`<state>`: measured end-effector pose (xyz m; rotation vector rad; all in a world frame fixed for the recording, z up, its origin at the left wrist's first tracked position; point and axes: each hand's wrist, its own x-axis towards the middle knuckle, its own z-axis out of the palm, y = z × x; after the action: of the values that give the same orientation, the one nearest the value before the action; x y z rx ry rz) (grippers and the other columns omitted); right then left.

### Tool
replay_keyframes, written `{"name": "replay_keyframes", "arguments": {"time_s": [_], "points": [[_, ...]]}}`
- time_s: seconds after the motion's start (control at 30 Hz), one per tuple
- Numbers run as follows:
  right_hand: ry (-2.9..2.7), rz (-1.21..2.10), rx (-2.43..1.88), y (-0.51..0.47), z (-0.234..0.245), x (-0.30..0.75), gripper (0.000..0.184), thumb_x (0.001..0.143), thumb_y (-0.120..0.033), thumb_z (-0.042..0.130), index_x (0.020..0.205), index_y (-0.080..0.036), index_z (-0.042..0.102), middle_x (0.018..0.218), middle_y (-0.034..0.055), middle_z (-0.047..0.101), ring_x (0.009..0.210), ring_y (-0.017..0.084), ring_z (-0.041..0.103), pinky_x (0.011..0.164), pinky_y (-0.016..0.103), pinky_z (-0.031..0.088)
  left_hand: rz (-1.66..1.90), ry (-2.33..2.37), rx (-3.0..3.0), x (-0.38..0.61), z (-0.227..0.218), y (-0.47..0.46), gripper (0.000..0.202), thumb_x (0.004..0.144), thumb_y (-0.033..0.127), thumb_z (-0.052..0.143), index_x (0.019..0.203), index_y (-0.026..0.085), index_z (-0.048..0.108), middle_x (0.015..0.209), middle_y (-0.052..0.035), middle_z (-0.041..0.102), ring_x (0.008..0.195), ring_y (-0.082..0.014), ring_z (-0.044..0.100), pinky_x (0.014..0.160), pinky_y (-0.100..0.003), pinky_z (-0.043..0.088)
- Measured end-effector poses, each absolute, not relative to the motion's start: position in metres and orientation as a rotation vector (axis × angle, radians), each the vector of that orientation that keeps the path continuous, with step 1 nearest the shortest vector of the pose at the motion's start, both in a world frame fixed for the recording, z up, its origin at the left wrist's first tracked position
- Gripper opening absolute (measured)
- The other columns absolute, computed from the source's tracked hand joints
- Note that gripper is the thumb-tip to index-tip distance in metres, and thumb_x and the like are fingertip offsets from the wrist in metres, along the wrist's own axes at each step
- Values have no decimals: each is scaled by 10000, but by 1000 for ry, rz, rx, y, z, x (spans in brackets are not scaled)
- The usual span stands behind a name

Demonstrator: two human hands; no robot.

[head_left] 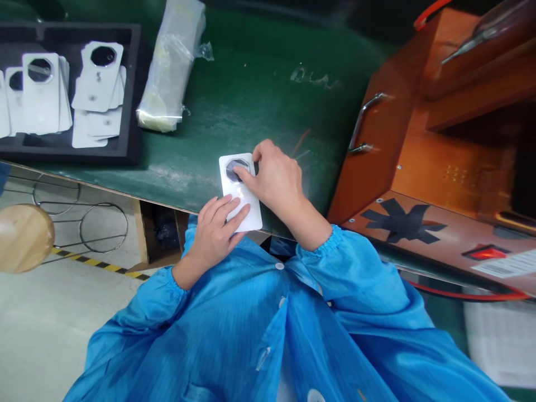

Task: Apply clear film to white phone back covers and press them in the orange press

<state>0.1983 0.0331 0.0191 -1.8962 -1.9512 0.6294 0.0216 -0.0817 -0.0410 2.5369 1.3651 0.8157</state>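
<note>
A white phone back cover [246, 195] with a dark octagonal camera window [234, 169] lies on the green work surface near its front edge. My left hand [216, 228] rests on the cover's lower half, its fingers spread and flat. At the upper right edge, my right hand [278, 178] is closed on the cover. Its thumb presses on the camera window while the bent index finger sits by the cover's side. Whether the right fingertips also pinch a thin film cannot be made out.
A black tray [133, 95] at the far left bears several stacks of white covers [100, 84]. Beside it lies a plastic-wrapped bundle [167, 72]. An orange machine [377, 145] with a metal handle stands on the right. A round wooden stool [25, 237] is below left.
</note>
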Motion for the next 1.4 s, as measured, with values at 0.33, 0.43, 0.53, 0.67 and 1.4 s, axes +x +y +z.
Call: {"name": "replay_keyframes", "arguments": {"time_s": [0.33, 0.43, 0.53, 0.67, 1.4], "points": [[-2421, 471, -1363, -41, 46, 225, 329, 1000, -337, 697, 1298, -202, 667, 1313, 176, 712, 1180, 368, 685, 975, 536, 585, 817, 1233, 2545, 5, -29, -76, 612, 1049, 295, 593, 1641, 207, 471, 1518, -173, 661, 1464, -323, 598, 1248, -559, 456], [-2490, 210, -1207, -70, 44, 222, 305, 1003, -287, 701, 1291, -190, 707, 1326, 159, 751, 1223, 334, 698, 982, 491, 622, 882, 1148, 2596, -6, -12, -71, 525, 1043, 225, 584, 1565, 285, 571, 1450, -135, 715, 1387, -310, 663, 1150, -527, 556], [-2379, -157, -1170, -78, 48, 223, 269, 1055, -177, 585, 1261, -103, 741, 1246, 153, 793, 1181, 279, 736, 930, 402, 631, 925, 1063, 2582, -8, 15, -59, 517, 1015, 191, 626, 1505, 354, 633, 1362, -85, 764, 1290, -312, 716, 1073, -512, 596], [-2102, -327, -1108, -95, 73, 270, 262, 1085, -197, 557, 1223, -161, 777, 1223, 93, 818, 1174, 220, 761, 912, 353, 639, 1162, 1096, 2292, 15, 62, -35, 643, 925, 258, 754, 1539, 380, 606, 1324, -54, 757, 1190, -318, 720, 1065, -532, 587], [-1470, -862, -1557, -133, 42, 480, 359, 1043, -112, 578, 1256, -312, 786, 1256, 40, 820, 1219, 238, 775, 909, 369, 628, 705, 477, 1252, 355, 139, 15, 229, 782, 361, 816, 928, 191, 771, 1181, -114, 806, 1100, -275, 764, 766, -320, 574]]}}
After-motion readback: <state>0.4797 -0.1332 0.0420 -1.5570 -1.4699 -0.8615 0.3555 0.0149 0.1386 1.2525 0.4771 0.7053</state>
